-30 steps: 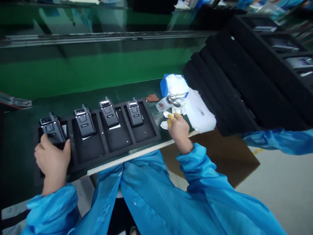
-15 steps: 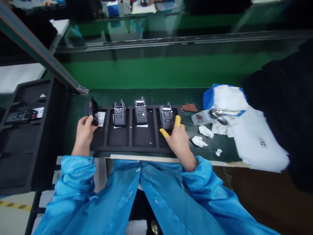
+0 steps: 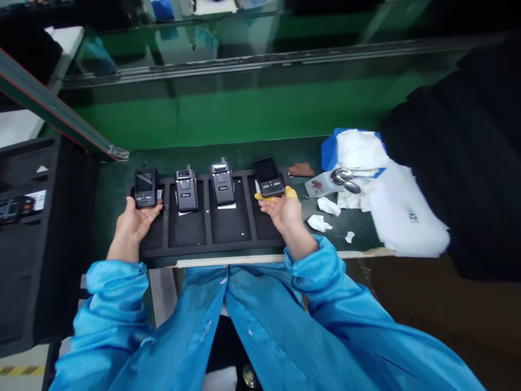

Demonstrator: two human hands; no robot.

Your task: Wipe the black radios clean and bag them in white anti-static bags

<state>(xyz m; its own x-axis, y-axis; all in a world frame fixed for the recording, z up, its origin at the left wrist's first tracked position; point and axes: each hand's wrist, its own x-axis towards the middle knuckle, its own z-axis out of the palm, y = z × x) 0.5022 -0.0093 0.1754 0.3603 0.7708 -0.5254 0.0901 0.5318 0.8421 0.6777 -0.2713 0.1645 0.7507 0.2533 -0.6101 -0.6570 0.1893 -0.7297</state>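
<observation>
A black handheld radio [image 3: 146, 187] with its screen facing up rests in my left hand [image 3: 134, 220], over the tray's left end. My right hand [image 3: 285, 214], with yellow finger cots on two fingers, holds another handheld radio [image 3: 268, 177], also screen up, above the rightmost compartment. Between my hands, two more radios lie back side up: one radio [image 3: 186, 193] in the second compartment and one radio [image 3: 222, 186] in the third. The black divided tray [image 3: 211, 244] sits along the bench's front edge. White labels partly show beneath the radios.
To the right lie a blue tissue box [image 3: 329, 153], crumpled tissues [image 3: 319, 222], metal spoons [image 3: 342, 176], a brown scrap [image 3: 301, 169] and a white plastic bag [image 3: 407, 217]. Stacked black trays [image 3: 61, 244] stand at the left, with a radio [image 3: 14, 209] on top. Dark fabric hangs far right.
Both outer radios have been turned so their screens face up. My right hand has taken hold of the rightmost radio and lifted it. The camera view has shifted slightly.
</observation>
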